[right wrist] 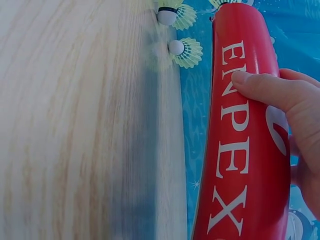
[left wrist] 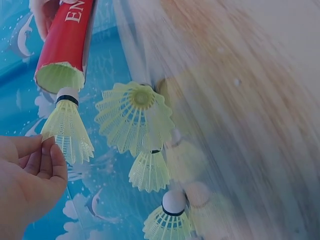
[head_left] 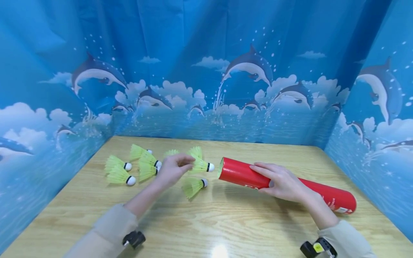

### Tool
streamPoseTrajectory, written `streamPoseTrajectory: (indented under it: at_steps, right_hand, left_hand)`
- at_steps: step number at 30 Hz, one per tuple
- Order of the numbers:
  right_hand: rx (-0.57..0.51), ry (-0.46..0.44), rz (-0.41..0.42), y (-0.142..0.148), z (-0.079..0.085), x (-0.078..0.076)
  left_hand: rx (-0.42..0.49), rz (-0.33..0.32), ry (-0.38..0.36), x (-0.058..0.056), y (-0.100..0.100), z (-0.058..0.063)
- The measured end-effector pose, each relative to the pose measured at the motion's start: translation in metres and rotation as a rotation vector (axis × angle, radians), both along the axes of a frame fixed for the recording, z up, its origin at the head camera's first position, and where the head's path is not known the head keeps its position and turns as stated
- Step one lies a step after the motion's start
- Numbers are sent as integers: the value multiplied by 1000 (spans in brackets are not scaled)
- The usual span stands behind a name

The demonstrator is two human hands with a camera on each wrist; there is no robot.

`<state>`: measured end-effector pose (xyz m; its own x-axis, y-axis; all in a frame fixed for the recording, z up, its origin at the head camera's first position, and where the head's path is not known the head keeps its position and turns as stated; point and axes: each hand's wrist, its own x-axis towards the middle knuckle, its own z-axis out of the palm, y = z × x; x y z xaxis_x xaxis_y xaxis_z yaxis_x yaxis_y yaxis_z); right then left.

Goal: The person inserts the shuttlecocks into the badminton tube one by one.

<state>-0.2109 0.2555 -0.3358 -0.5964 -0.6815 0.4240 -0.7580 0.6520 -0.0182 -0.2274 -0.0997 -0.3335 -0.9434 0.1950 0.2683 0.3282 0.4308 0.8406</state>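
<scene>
Between thumb and fingers, my left hand pinches the skirt of a yellow shuttlecock. Its white cork points at the open end of a red shuttlecock tube, and in the left wrist view the cork is right by the tube's mouth. My right hand grips the tube around its middle, thumb on the near side. The tube lies slanted, its mouth end raised above the table. White letters on the tube show in the right wrist view.
Several yellow shuttlecocks lie on the wooden table to the left, one of them a shuttlecock nearest the left edge. Another shuttlecock lies just below my left hand. A blue dolphin-print curtain encloses the back and sides.
</scene>
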Motion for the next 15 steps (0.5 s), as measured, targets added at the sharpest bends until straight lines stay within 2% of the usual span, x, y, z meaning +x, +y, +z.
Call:
streamPoseTrajectory:
  at_steps: [5,15]
  right_hand:
    - [-3,-14,-11,0,1,1]
    - [7,0,-3,-1,1,0]
  left_hand:
    - [-7,10,-12,-1,8,-1]
    - [-2,-14,-25,-1,22,-1]
